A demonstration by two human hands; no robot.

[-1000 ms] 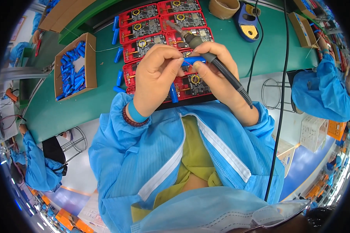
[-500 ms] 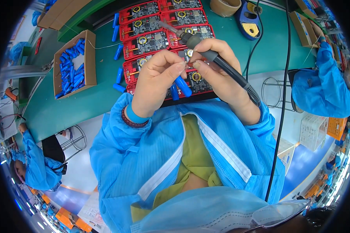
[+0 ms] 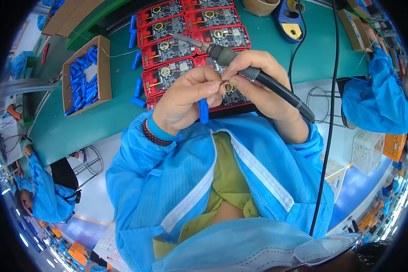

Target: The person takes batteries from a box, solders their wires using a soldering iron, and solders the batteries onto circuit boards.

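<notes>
Pinching, the left hand (image 3: 186, 94) is facing the right hand (image 3: 262, 87), which is gripping a soldering iron (image 3: 225, 55); a ten-o'clock box (image 3: 105, 68) is holding blue cylinders (image 3: 80, 87).

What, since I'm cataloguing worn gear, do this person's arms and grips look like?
The sleeves are loose and blue. The left grip is ungloved, with a plain blue wristband and a dark red beaded bracelet at its wrist; the right grip, also ungloved, shows neither.

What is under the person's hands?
Red cases holding circuit boards show around the left hand and right hand. A blue cylinder pokes out by the left hand, its upper end hidden. Whatever lies directly beneath the hands is covered.
</notes>
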